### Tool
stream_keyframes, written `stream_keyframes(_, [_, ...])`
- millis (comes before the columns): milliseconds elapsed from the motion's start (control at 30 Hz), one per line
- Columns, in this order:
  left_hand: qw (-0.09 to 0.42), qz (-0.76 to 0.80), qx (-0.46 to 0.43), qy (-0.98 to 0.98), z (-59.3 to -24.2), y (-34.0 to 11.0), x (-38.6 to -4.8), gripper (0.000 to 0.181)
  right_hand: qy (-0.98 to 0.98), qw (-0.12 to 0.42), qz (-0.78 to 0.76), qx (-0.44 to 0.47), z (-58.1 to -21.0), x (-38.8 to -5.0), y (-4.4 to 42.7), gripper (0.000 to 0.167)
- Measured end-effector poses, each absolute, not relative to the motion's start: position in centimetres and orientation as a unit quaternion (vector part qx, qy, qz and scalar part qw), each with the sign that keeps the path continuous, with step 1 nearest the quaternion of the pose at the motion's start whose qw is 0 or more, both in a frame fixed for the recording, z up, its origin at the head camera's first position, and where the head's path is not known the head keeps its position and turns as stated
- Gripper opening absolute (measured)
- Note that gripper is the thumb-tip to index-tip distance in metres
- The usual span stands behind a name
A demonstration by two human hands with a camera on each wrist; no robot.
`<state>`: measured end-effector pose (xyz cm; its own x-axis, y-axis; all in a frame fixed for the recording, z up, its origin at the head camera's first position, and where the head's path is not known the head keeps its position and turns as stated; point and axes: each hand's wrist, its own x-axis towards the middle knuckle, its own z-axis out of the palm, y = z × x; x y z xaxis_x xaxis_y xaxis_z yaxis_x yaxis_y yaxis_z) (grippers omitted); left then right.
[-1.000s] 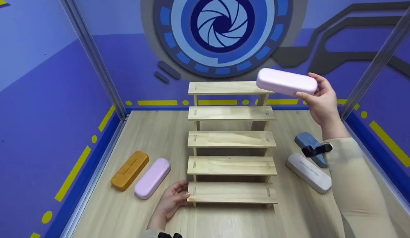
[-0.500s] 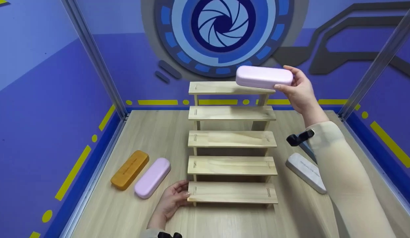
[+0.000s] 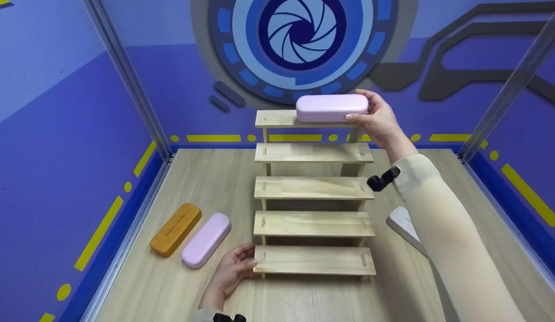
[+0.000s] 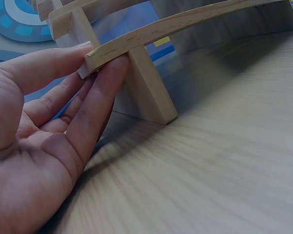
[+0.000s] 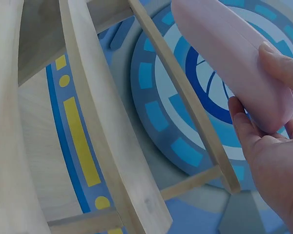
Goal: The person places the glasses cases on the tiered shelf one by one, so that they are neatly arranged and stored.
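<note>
A pale pink glasses case (image 3: 332, 107) is held level by its right end in my right hand (image 3: 379, 120), thumb in front. It hangs at the top step of a stepped wooden display rack (image 3: 314, 188); in the right wrist view the case (image 5: 234, 58) stands apart from that top board (image 5: 185, 92). My left hand (image 3: 232, 270) pinches the left end of the lowest step, and the left wrist view shows the thumb above and fingers below the board (image 4: 136, 39). Left of the rack lie a second pink glasses case (image 3: 206, 240) and an orange-brown one (image 3: 175, 230).
A light grey glasses case (image 3: 404, 226) lies right of the rack, partly hidden by my right sleeve (image 3: 456, 232). The wooden tabletop (image 3: 205, 179) is enclosed by blue-purple panels (image 3: 71, 134) with metal corner posts (image 3: 125, 76).
My right hand has carried the pink glasses case leftward from right of the rack to the top step, levelling it. The sleeve now covers the blue case. My left hand has stayed put.
</note>
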<state>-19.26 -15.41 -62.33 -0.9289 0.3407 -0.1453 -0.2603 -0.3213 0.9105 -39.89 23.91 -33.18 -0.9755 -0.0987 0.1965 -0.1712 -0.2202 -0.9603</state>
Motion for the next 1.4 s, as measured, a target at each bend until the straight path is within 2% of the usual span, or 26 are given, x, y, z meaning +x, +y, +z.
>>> stream_keyframes(133, [0.185,0.806,0.032,0.562,-62.2,-15.4,-19.3,0.071,-0.637,0.017,0.764,0.104,-33.2,-40.2,22.8,0.079])
stream_keyframes(367, [0.187,0.800,0.021,0.570,-62.2,-15.4,-19.3,0.069,-0.655,0.012,0.750,0.091,-33.1,-40.6,21.2,0.075])
stream_keyframes(667, [0.186,0.800,0.017,0.571,-62.3,-15.4,-19.3,0.069,-0.791,0.031,0.606,0.079,-32.8,-41.1,21.3,0.078])
stream_keyframes(1067, [0.184,0.802,0.016,0.568,-62.3,-15.3,-19.3,0.067,-0.871,0.006,0.481,0.095,-32.6,-41.6,22.1,0.077])
stream_keyframes(1400, [0.186,0.808,0.016,0.559,-62.4,-15.3,-19.3,0.068,-0.889,-0.016,0.444,0.106,-32.3,-41.7,22.1,0.077])
